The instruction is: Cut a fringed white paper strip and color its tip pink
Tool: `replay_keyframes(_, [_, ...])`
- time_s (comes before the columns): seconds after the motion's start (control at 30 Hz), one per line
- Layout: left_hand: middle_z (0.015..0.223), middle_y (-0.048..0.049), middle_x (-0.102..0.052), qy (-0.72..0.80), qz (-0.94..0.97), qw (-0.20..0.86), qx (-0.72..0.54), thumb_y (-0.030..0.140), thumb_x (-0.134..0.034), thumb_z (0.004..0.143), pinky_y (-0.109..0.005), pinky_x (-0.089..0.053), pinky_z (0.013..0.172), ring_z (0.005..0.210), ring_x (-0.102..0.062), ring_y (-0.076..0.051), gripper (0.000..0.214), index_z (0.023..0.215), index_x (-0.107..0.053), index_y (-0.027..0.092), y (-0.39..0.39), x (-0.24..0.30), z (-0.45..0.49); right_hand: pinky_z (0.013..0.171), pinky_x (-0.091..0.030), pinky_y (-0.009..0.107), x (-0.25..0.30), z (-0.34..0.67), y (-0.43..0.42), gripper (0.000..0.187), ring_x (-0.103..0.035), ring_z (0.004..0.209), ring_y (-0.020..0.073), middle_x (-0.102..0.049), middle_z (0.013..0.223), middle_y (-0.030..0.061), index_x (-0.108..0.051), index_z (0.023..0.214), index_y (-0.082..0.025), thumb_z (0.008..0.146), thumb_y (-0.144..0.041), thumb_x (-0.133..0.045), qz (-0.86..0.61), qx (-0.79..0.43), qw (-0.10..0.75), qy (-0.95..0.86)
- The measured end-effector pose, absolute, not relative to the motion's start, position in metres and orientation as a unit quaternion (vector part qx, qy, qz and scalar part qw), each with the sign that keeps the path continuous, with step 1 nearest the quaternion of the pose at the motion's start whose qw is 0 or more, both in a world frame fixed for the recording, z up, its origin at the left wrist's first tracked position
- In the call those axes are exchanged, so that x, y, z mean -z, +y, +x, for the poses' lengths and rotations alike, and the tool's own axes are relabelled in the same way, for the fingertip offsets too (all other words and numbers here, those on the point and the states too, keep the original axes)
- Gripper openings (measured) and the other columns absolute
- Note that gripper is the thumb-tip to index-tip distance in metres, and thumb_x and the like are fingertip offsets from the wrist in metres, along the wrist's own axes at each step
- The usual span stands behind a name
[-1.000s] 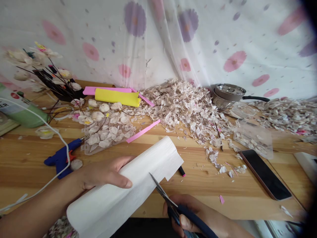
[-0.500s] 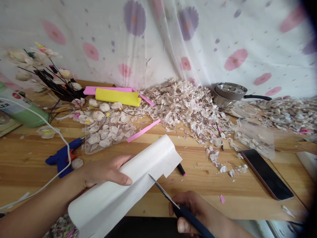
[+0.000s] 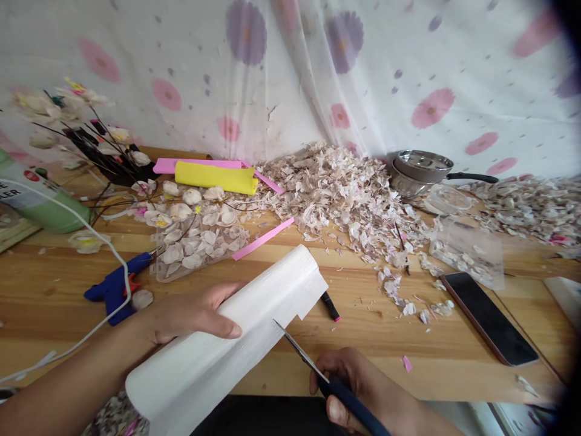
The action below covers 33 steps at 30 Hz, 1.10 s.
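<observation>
A roll of white crepe paper (image 3: pixel 218 351) slants across the front of the table, its loose edge hanging toward me with a stepped notch at the upper right. My left hand (image 3: pixel 200 315) is wrapped over the roll, thumb pressed on its near side. In my right hand (image 3: pixel 358 387) is a pair of dark-handled scissors (image 3: pixel 302 354), gripped by the handles. The blades look closed or nearly so, and their tip lies at the paper's loose flap. A black marker (image 3: pixel 330 306) with a pink end lies just beyond the paper.
A blue glue gun (image 3: pixel 118 287) and its white cord lie at left, beside a clear tray of petals (image 3: pixel 195 242). Yellow (image 3: pixel 215 177) and pink rolls rest behind. Petals are heaped (image 3: pixel 340 194) at the back, near a steel pot (image 3: pixel 420 172). A phone (image 3: pixel 489 318) lies right.
The paper's loose flap at the upper right has shifted slightly left and inward, showing more of the marker. Both hands and the scissors stay almost in place.
</observation>
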<state>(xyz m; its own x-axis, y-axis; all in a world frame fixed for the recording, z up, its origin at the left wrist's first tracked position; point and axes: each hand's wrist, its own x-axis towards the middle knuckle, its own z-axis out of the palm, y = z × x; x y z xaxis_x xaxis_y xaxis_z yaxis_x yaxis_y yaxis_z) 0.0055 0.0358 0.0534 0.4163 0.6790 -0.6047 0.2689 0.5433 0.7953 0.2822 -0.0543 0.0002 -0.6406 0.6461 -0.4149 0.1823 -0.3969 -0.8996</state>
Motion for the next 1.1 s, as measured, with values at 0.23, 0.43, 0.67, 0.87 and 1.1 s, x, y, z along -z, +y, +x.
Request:
replay_keyframes(0.23, [0.096, -0.002, -0.076, 0.502, 0.441, 0.731, -0.14, 0.037, -0.077, 0.052, -0.035, -0.053, 0.07, 0.088, -0.07, -0.031, 0.063, 0.114, -0.07, 0.027, 0.036, -0.052, 0.002, 0.05, -0.041, 0.02, 0.022, 0.293, -0.067, 0.064, -0.05, 0.056, 0.0096, -0.052, 0.072, -0.0038, -0.052, 0.108, -0.021, 0.071, -0.07, -0.069, -0.381, -0.782, 0.207, -0.447])
replay_keyframes(0.43, [0.102, -0.0038, -0.075, 0.475, 0.458, 0.738, -0.14, 0.038, -0.078, 0.058, -0.037, -0.053, 0.071, 0.089, -0.07, -0.032, 0.063, 0.119, -0.067, 0.027, 0.037, -0.046, -0.002, 0.05, -0.041, 0.019, 0.025, 0.289, -0.07, 0.057, -0.049, 0.055, 0.0086, -0.053, 0.069, -0.0034, -0.054, 0.103, -0.019, 0.075, -0.067, -0.068, -0.356, -0.793, 0.228, -0.439])
replay_keyframes(0.67, [0.099, -0.0067, -0.075, 0.464, 0.46, 0.742, -0.151, 0.032, -0.076, 0.058, -0.036, -0.053, 0.07, 0.088, -0.07, -0.032, 0.064, 0.12, -0.067, 0.021, 0.03, -0.05, 0.002, 0.05, -0.039, 0.021, 0.021, 0.285, -0.067, 0.061, -0.048, 0.054, 0.0093, -0.052, 0.067, -0.0032, -0.053, 0.103, -0.017, 0.074, -0.07, -0.067, -0.356, -0.795, 0.217, -0.44])
replay_keyframes(0.87, [0.088, -0.0051, -0.076, 0.492, 0.431, 0.732, -0.188, 0.03, -0.08, 0.053, -0.037, -0.054, 0.063, 0.077, -0.07, -0.031, 0.056, 0.108, -0.073, 0.021, 0.028, -0.05, 0.005, 0.051, -0.038, 0.024, 0.018, 0.287, -0.068, 0.064, -0.047, 0.055, 0.0104, -0.05, 0.07, -0.0031, -0.052, 0.105, -0.018, 0.074, -0.072, -0.064, -0.385, -0.776, 0.191, -0.462])
replay_keyframes(1.1, [0.085, -0.004, -0.076, 0.599, 0.31, 0.63, -0.384, 0.035, -0.085, 0.057, -0.032, -0.054, 0.055, 0.065, -0.068, -0.024, 0.057, 0.11, -0.067, 0.023, 0.027, -0.033, 0.015, 0.063, -0.037, 0.028, -0.003, 0.28, -0.079, 0.069, -0.045, 0.069, 0.0153, -0.05, 0.081, 0.001, -0.048, 0.122, -0.019, 0.078, -0.071, -0.059, -0.427, -0.731, 0.214, -0.488])
